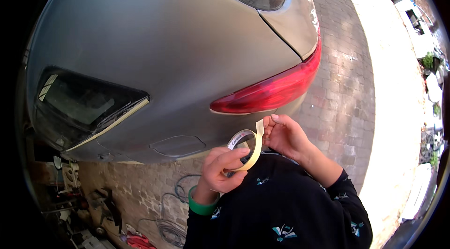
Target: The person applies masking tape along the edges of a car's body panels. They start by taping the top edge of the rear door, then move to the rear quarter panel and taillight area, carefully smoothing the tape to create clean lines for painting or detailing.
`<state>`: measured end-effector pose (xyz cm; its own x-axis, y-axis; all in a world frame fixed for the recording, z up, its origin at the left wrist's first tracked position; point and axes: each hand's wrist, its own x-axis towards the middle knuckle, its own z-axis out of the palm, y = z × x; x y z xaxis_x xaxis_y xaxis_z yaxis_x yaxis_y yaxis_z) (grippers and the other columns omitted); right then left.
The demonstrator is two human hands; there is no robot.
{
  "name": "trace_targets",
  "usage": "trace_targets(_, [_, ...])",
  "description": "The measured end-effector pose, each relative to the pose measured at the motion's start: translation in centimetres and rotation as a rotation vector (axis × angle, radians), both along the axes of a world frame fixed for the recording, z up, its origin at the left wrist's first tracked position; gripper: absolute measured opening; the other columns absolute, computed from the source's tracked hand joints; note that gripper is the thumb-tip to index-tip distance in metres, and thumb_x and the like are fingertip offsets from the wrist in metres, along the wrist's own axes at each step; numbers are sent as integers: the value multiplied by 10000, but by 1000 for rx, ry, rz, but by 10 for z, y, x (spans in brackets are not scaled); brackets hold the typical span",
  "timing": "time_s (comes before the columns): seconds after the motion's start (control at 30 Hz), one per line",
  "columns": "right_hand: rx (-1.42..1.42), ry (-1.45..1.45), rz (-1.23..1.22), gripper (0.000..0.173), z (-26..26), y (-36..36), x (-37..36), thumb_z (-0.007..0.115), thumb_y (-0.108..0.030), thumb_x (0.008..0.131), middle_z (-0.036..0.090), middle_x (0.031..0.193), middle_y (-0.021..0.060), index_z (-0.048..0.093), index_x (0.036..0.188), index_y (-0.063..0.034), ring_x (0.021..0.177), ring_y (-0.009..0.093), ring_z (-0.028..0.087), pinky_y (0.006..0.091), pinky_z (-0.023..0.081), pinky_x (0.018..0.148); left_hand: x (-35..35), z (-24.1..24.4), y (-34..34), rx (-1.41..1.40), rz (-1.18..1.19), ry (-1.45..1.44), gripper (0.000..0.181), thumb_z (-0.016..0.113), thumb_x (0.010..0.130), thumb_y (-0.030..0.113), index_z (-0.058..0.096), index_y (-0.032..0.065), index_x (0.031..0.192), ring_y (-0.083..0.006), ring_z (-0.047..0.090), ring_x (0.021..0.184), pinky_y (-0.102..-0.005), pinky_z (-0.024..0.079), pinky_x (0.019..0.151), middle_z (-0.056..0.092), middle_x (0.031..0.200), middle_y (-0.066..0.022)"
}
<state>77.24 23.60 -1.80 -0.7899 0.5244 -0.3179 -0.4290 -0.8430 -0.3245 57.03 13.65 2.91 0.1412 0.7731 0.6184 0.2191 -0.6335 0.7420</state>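
My left hand (223, 170) holds a roll of pale yellow masking tape (256, 156), its fingers through and around the ring. A short tape end (259, 127) sticks up from the roll's top. Just right of that end is my right hand (286, 136), fingers curled and thumb raised, with nothing seen in it. A green band (203, 204) is around my left wrist. Beyond the hands are a car's red tail light (270, 91) and its grey rear side panel (168, 45). Pale tape-like strips (116, 122) run along the lower edge of the side window (88, 98).
A closed fuel flap (178, 144) lies left of the hands. Coiled hoses (170, 231), a red cloth (139, 241) and car parts (105, 207) lie on the brick paving at lower left. Assorted objects line the far right beyond a sunlit strip.
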Motion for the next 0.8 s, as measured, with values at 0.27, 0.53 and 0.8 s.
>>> trace_targets(0.27, [142, -143, -15, 125, -3, -1, -19, 596, -166, 946, 592, 817, 1, 606, 900, -51, 792, 133, 579, 313, 471, 834, -18, 5, 1, -54, -126, 40, 595, 689, 710, -57, 604, -45, 1299, -197, 497, 458, -321, 378, 473, 547, 593, -20])
trace_targets(0.53, [222, -110, -186, 79, 8, -1, -16, 625, -121, 957, 609, 849, -13, 647, 942, -46, 800, 89, 525, 273, 434, 814, -24, -3, 2, -47, -127, 6, 517, 673, 761, -17, 592, -52, 1271, -150, 399, 423, -310, 300, 453, 470, 555, -5])
trace_targets(0.8, [496, -396, -489, 86, 22, 0, -11, 611, -125, 959, 556, 834, -25, 599, 924, -48, 804, 77, 479, 237, 397, 796, -21, -10, -4, -286, -149, -131, 541, 648, 816, -88, 571, -57, 1350, -162, 573, 527, -295, 460, 535, 633, 696, -65])
